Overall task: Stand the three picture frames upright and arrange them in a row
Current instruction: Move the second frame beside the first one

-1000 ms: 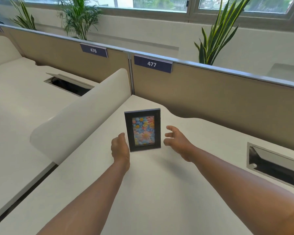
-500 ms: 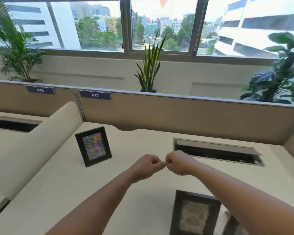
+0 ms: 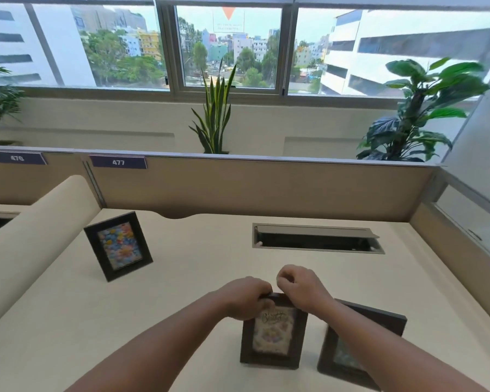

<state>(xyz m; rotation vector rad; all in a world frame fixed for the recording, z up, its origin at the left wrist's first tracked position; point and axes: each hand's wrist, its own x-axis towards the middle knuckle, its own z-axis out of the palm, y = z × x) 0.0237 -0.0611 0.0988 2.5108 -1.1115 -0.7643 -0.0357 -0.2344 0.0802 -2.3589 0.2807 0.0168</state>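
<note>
both the left hand (image 3: 245, 298) and the right hand (image 3: 301, 287) gripped with curled fingers the top edge of the dark-framed pastel picture (image 3: 273, 336) on the cream desk (image 3: 195, 273), while the black-framed colourful flower picture (image 3: 119, 246) stood upright at ten o'clock.

picture frames (image 3: 118, 246): 3 | hands (image 3: 245, 298): 2 | plants (image 3: 216, 114): 3 | desk number plates (image 3: 118, 162): 2

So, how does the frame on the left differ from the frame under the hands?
1. The left frame stands alone, untouched; the middle frame is gripped at its top edge by the left hand and right hand.
2. The left frame sits far back by the divider; the middle frame is near the person.
3. The left frame shows bright multicoloured blobs; the middle frame shows a pale picture with script lettering.

Both are dark, rectangular and in portrait format.
</note>
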